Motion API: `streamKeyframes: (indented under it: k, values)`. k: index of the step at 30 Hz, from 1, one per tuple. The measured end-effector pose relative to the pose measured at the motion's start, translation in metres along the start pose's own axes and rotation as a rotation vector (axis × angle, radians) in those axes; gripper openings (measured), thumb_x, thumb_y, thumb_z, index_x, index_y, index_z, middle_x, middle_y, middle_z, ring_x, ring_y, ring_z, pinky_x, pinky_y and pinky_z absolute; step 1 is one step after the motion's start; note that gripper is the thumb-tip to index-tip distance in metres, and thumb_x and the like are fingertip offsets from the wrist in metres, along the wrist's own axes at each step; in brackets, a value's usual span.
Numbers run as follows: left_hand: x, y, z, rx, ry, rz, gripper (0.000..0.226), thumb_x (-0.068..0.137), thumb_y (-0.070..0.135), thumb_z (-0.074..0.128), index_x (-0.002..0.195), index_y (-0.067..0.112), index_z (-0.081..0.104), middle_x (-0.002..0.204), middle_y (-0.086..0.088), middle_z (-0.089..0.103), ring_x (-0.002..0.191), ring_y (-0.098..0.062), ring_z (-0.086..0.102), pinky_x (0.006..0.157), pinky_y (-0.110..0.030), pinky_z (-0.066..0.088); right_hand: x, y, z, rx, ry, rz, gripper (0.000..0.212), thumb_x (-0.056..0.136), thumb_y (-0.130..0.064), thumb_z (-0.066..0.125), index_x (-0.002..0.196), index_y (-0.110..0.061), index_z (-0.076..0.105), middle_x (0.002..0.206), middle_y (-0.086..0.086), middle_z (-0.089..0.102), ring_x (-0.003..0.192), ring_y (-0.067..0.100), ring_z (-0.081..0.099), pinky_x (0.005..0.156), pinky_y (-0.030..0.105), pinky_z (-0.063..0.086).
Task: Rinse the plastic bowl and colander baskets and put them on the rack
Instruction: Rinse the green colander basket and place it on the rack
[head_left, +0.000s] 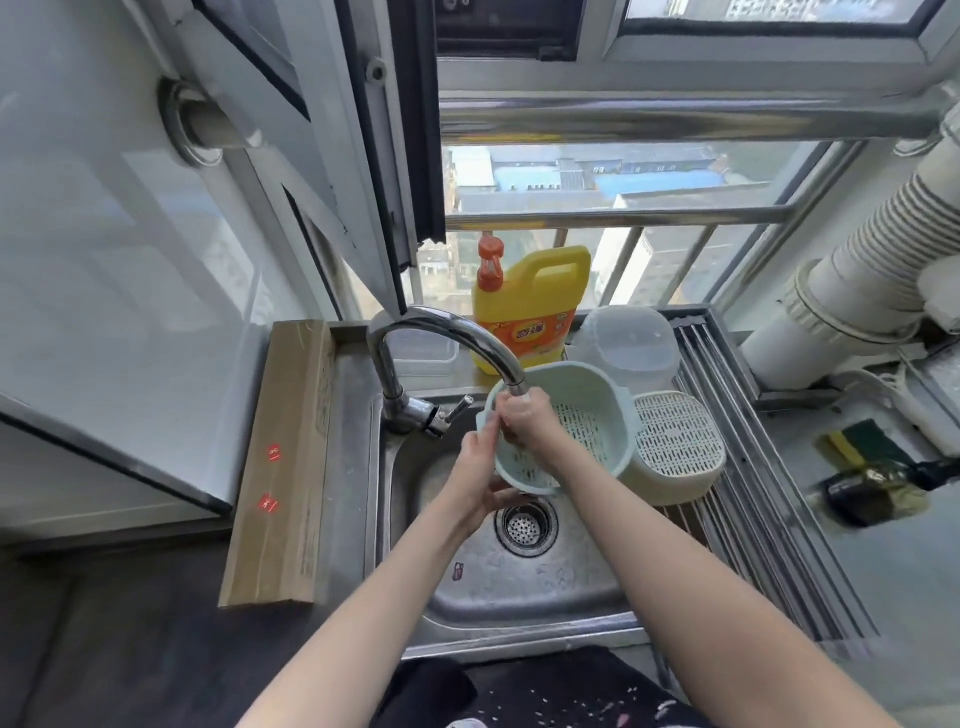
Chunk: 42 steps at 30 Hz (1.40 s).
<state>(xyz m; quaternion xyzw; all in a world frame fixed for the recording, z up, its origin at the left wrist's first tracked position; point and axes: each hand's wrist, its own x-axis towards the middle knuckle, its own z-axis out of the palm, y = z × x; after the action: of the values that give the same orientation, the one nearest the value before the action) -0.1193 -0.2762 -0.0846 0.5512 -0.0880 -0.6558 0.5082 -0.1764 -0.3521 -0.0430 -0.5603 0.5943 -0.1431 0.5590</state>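
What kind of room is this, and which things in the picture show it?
Most likely a small home kitchen in a high apartment. A steel sink with a curved faucet stands under the window, a yellow dish soap bottle sits on the ledge, and rooftops show far below.

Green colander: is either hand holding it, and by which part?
The left hand grips the green colander by its left rim and underside, over the sink. The right hand rests inside it, under the faucet.
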Motion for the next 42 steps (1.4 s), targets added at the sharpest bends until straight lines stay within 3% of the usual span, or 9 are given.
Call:
streamKeyframes:
  k: [6,8,12,16,23,29,33,37,42]
  values:
    - [0.004,-0.006,-0.008,-0.025,0.074,0.017,0.031,0.100,0.027,0.043,0.130,0.020,0.040,0.124,-0.018,0.059,0.105,-0.038,0.062,0.075,-0.058,0.055,-0.003,0.006,-0.025,-1.005,0.085,-0.573,0.023,0.093,-0.021,0.048,0.090,-0.018,0.071,0.099,0.005,0.064,0.101,0.025,0.053,0.090,0.034,0.035]
    - [0.004,-0.002,-0.007,-0.042,0.056,0.011,0.029,0.098,0.015,0.042,0.128,0.019,0.042,0.122,-0.018,0.059,0.107,-0.038,0.061,0.079,-0.061,0.053,0.002,0.015,-0.039,-1.008,0.192,-0.664,0.016,0.088,-0.014,0.056,0.097,-0.016,0.070,0.108,0.005,0.064,0.107,0.027,0.054,0.095,0.036,0.037]
    - [0.014,0.003,0.002,-0.177,0.062,-0.020,0.056,0.084,-0.014,0.033,0.134,0.008,0.038,0.132,-0.025,0.052,0.116,-0.044,0.053,0.081,-0.058,0.051,0.005,0.038,-0.061,-0.969,0.313,-0.766,0.051,0.068,0.011,0.064,0.114,-0.010,0.061,0.127,0.014,0.058,0.121,0.034,0.049,0.098,0.045,0.045]
    - [0.022,0.006,0.009,-0.251,0.099,-0.076,0.065,0.074,-0.024,0.025,0.131,0.004,0.039,0.136,-0.025,0.046,0.125,-0.045,0.043,0.095,-0.065,0.040,-0.011,0.048,-0.065,-0.876,0.579,-0.897,0.072,0.060,0.017,0.064,0.120,-0.020,0.051,0.109,0.013,0.058,0.099,0.024,0.038,0.075,0.039,0.046]
    - [-0.003,0.016,0.003,-0.075,0.167,-0.072,0.009,0.091,0.015,0.049,0.098,0.014,0.055,0.096,-0.013,0.065,0.078,-0.029,0.066,0.071,-0.047,0.058,-0.015,0.053,-0.071,-0.253,0.526,-0.425,0.047,0.089,-0.014,0.059,0.129,-0.013,0.034,0.109,0.013,0.047,0.085,0.022,0.052,0.058,0.023,0.043]
    - [-0.012,0.025,-0.009,0.141,0.205,0.088,0.056,0.075,0.053,0.063,0.114,0.013,0.059,0.109,-0.013,0.068,0.088,-0.033,0.071,0.061,-0.046,0.060,-0.011,0.071,-0.067,-0.176,0.425,-0.310,0.022,0.095,-0.025,0.053,0.108,-0.009,0.059,0.081,0.005,0.059,0.074,0.024,0.056,0.063,0.031,0.039]
    - [-0.021,0.032,-0.016,0.360,0.274,0.214,0.053,0.080,0.057,0.060,0.106,0.012,0.056,0.102,-0.011,0.067,0.081,-0.027,0.071,0.051,-0.033,0.057,-0.018,0.081,-0.062,-0.175,0.359,-0.291,0.012,0.097,-0.025,0.050,0.097,-0.015,0.055,0.075,-0.003,0.053,0.072,0.017,0.050,0.060,0.028,0.033]
    - [-0.028,0.030,-0.020,0.622,0.342,0.282,0.059,0.072,0.074,0.044,0.097,0.023,0.056,0.090,-0.005,0.066,0.078,-0.028,0.069,0.063,-0.048,0.059,-0.026,0.088,-0.061,-0.186,0.287,-0.210,0.030,0.088,-0.033,0.054,0.113,-0.015,0.054,0.083,0.002,0.058,0.074,0.017,0.056,0.056,0.025,0.038]
    - [-0.027,0.025,-0.023,0.581,0.250,0.040,0.050,0.085,0.062,0.040,0.103,0.017,0.054,0.093,-0.020,0.066,0.057,-0.031,0.070,0.054,-0.038,0.059,-0.027,0.090,-0.066,-0.039,0.225,-0.028,0.036,0.078,-0.024,0.060,0.112,-0.012,0.064,0.079,-0.003,0.057,0.070,0.009,0.053,0.057,0.024,0.041]
